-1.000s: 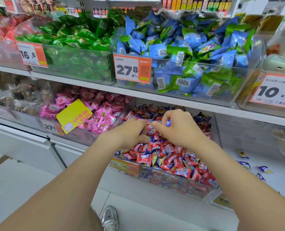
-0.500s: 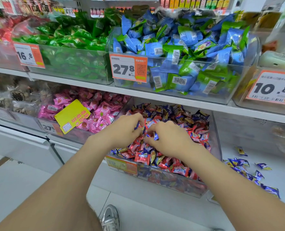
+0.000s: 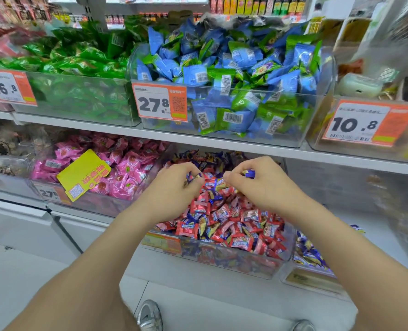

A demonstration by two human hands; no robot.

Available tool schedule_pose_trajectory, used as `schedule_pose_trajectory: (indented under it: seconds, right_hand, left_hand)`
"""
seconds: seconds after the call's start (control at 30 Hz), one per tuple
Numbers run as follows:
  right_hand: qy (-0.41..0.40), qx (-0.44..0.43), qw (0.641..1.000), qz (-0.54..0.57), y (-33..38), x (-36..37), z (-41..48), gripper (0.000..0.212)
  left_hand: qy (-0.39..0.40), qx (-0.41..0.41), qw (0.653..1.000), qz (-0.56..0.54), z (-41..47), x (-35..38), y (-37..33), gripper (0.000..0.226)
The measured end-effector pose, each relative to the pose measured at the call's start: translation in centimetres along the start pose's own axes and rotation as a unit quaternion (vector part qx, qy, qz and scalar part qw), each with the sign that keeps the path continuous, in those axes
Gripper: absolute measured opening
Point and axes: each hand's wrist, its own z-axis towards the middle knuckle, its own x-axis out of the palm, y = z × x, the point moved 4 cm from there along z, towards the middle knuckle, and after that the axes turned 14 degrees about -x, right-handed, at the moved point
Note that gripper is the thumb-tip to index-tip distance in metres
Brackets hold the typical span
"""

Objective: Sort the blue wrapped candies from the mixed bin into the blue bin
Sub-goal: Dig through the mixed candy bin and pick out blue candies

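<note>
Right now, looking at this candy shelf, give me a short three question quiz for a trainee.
1. True or false: the right hand pinches a blue candy.
2. The blue bin stands where from the mixed bin? A left, B right, C above.
3. Fill in: the price tag straight above the left hand reads ___.
Key: 1 true; 2 B; 3 27.8.
</note>
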Motion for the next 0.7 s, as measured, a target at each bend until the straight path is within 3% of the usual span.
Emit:
schedule_pose_trajectory:
  seconds: [0.13,0.23,0.3,0.37,0.5,0.63,0.7]
  right_hand:
    - [-0.003,0.043,0.999,0.028,-1.9,-5.2,-4.3,0.038]
    - [-0.064,0.089,0.989,-0.102,-4.9,-9.0,-7.0,0.033]
    - [-0.043,0.144,0.971,-0.188,-7.7,-10.1,-8.7,0.031]
    - [-0.001,0.221,0.954,-0.203,-11.1,-10.4,-10.3,0.031]
    - [0.011,0.326,0.942,-0.083,-14.5,-11.0,-12.6,0.026]
    - [-0.031,0.349,0.934,0.07,-14.9,-12.2,-13.5,0.025]
    - [-0.033,0.344,0.935,0.082,-15.0,-12.7,-13.8,0.026]
  left_hand:
    - [0.106,0.005,0.993,-0.048,-1.3,3.0,-3.2,0.024]
    - [0.168,0.04,0.984,-0.052,-3.0,5.6,-7.0,0.016]
    - [0.192,0.077,0.977,-0.056,-3.9,7.4,-10.1,0.012]
    - [0.194,0.121,0.972,-0.047,-4.5,9.4,-13.2,0.009]
    - [0.184,0.153,0.971,0.013,-3.7,14.2,-18.0,0.012]
    - [0.213,0.124,0.955,0.163,-0.8,18.5,-19.0,0.031]
    - [0.223,0.109,0.951,0.187,0.4,19.1,-18.4,0.044]
